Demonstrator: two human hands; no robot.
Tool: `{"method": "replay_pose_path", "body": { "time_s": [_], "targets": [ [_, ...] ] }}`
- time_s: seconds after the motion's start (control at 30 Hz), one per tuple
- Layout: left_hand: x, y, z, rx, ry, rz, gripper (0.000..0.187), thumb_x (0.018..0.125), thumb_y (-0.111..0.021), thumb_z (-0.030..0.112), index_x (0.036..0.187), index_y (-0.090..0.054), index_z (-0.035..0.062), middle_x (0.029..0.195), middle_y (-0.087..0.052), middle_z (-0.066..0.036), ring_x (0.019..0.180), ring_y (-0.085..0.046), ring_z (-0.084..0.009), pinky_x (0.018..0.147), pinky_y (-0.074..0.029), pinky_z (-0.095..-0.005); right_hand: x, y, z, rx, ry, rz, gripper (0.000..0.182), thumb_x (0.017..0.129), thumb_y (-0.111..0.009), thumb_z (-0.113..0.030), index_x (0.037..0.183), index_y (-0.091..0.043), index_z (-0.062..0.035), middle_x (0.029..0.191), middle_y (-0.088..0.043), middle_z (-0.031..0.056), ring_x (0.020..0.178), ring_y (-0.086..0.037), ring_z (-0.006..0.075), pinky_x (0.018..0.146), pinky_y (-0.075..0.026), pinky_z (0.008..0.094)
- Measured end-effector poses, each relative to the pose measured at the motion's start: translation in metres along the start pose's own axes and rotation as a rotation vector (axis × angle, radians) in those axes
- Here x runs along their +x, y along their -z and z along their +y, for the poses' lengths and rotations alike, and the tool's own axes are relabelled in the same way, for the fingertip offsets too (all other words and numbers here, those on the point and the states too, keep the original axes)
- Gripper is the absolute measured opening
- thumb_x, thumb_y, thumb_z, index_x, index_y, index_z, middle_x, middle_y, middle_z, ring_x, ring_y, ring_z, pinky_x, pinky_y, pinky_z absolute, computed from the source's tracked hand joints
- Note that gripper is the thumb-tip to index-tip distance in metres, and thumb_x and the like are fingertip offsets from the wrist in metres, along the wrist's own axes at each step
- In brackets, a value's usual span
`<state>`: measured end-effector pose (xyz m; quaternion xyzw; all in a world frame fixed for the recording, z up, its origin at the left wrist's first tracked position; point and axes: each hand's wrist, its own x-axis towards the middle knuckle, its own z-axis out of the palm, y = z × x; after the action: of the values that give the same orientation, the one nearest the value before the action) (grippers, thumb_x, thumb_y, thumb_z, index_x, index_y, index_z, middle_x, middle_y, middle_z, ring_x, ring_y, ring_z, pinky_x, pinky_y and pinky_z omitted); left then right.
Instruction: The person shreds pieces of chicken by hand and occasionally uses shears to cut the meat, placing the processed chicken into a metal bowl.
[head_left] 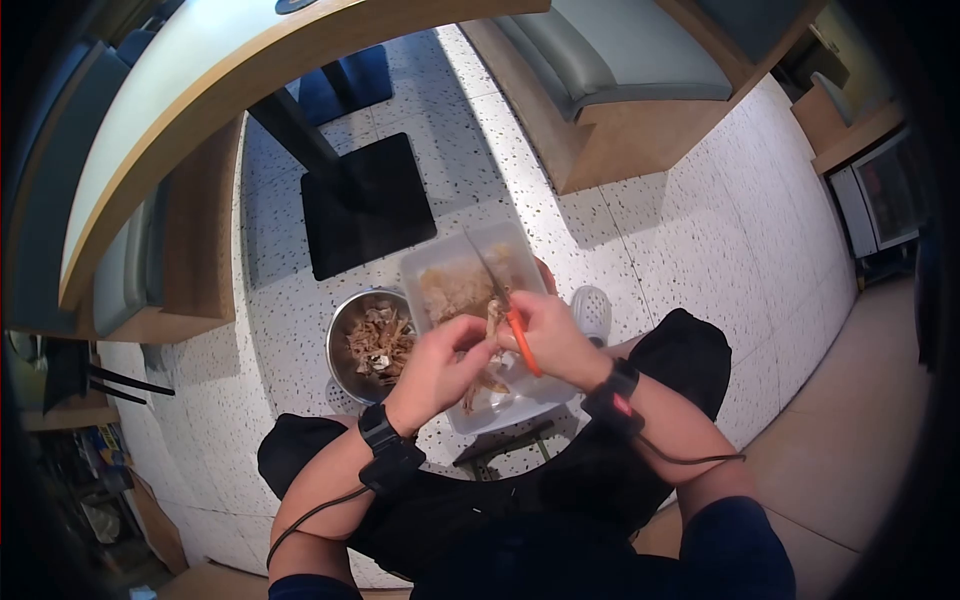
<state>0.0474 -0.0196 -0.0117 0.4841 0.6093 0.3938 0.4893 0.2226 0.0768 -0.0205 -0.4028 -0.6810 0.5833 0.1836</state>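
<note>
My right hand (548,335) is closed around orange-handled scissors (523,343), whose blades point away from me over a white plastic tub (452,408). With its fingers pinched, my left hand (447,368) grips a pale, bony piece of meat (494,318) close beside the scissors. Whether the blades touch the piece is hard to make out. Pale, shredded-looking food (455,290) lies in the far part of the tub, and a few longer brownish pieces (474,393) are in its near part. Left of the tub, a round metal bowl (337,352) holds brown, bony scraps (380,340).
A dark table base (365,205) stands on the speckled floor ahead, beneath a curved tabletop (150,130). Padded bench seats (640,60) flank it. My knees (685,360) surround the tub's near side. A light clog (591,312) shows at the tub's right.
</note>
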Motion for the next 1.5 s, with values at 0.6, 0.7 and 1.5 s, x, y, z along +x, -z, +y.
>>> {"method": "replay_pose_path", "body": {
  "time_s": [0.6,0.7,1.5],
  "targets": [
    [-0.001,0.002,0.007,0.376,-0.246,0.170,0.013,0.091,-0.070,0.004,0.101,-0.068,-0.0043,0.083,-0.072,-0.008,0.073,-0.070,-0.0130,0.071,-0.057,-0.0264,-0.004,-0.012,-0.002,-0.332,0.337,0.111,0.025,0.079,-0.077,-0.014,0.079,-0.058,0.0018,0.076,-0.061,0.0198,0.073,-0.064,0.0396,0.064,-0.049,0.0460],
    [-0.002,-0.004,0.008,0.172,-0.129,0.199,0.013,0.094,-0.068,0.003,0.105,-0.069,-0.0044,0.086,-0.074,-0.009,0.077,-0.072,-0.0130,0.073,-0.057,-0.0260,-0.004,-0.013,-0.002,-0.269,0.319,0.164,0.027,0.078,-0.079,-0.014,0.080,-0.058,0.0016,0.075,-0.061,0.0194,0.071,-0.063,0.0395,0.064,-0.049,0.0454],
    [0.011,0.032,-0.001,-0.494,-0.018,0.557,0.017,0.095,-0.065,-0.001,0.109,-0.062,-0.0095,0.099,-0.072,-0.013,0.091,-0.073,-0.0199,0.084,-0.058,-0.0270,-0.003,-0.004,-0.004,-0.056,0.079,0.115,0.028,0.102,-0.062,-0.031,0.098,-0.054,-0.0048,0.080,-0.060,0.0070,0.068,-0.059,0.0171,0.062,-0.050,0.0334]
  ]
}}
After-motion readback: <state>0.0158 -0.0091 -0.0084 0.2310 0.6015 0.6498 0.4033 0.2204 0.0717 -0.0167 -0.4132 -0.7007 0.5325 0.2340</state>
